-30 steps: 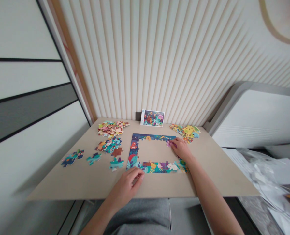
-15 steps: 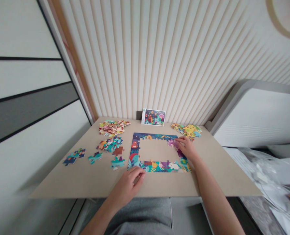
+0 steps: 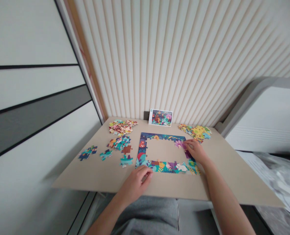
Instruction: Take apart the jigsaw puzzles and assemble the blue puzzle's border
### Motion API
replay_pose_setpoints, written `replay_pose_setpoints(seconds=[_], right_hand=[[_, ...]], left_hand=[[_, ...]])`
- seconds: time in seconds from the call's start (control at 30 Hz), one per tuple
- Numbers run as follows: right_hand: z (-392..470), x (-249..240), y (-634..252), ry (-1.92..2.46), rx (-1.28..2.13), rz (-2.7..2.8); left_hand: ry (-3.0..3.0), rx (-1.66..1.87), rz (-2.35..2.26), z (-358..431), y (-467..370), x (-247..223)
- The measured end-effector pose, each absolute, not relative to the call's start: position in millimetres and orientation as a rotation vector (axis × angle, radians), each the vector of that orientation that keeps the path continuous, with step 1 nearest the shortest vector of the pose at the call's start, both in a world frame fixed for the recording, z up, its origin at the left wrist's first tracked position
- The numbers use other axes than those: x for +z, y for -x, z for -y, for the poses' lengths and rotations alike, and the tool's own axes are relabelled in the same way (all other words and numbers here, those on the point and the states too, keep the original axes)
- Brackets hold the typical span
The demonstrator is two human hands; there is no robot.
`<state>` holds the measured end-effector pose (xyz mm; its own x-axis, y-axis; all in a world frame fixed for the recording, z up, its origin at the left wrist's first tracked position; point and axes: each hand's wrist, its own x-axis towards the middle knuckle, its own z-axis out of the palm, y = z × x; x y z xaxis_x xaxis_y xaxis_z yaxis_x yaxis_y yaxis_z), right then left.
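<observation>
A jigsaw puzzle border (image 3: 142,151) forms a rectangle on the table, its middle showing bare tabletop. My right hand (image 3: 195,150) is over the border's right side, fingers pinched together at a purple puzzle piece (image 3: 178,144) by the upper right corner. The fingers partly cover the pieces there. My left hand (image 3: 137,182) rests at the lower left corner of the border, fingers curled in loosely with nothing visible in them. A picture card (image 3: 161,117) of the colourful scene leans upright against the wall behind the puzzle.
Loose pieces lie left of the border: a reddish pile (image 3: 122,127), a teal and orange pile (image 3: 120,142), a dark blue cluster (image 3: 87,152) and teal pieces (image 3: 126,160). A yellow pile (image 3: 198,132) is at the back right. The table's front edge (image 3: 159,196) is near my lap.
The camera view has turned slightly left, so everything sits further right in the picture. Both hands keep nearly the same places by the puzzle border.
</observation>
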<state>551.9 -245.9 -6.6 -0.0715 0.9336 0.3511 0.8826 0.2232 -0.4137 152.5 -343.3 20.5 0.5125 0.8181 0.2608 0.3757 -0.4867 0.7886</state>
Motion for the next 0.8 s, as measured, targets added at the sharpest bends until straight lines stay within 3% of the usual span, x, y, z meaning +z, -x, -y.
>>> replay_pose_setpoints(seconds=[0.8], right_hand=[[236.2,-20.6,-560.9,1.632,0.098,2.036]], left_hand=[[-2.244,0.827,-0.995,347.9,-150.8,23.5]])
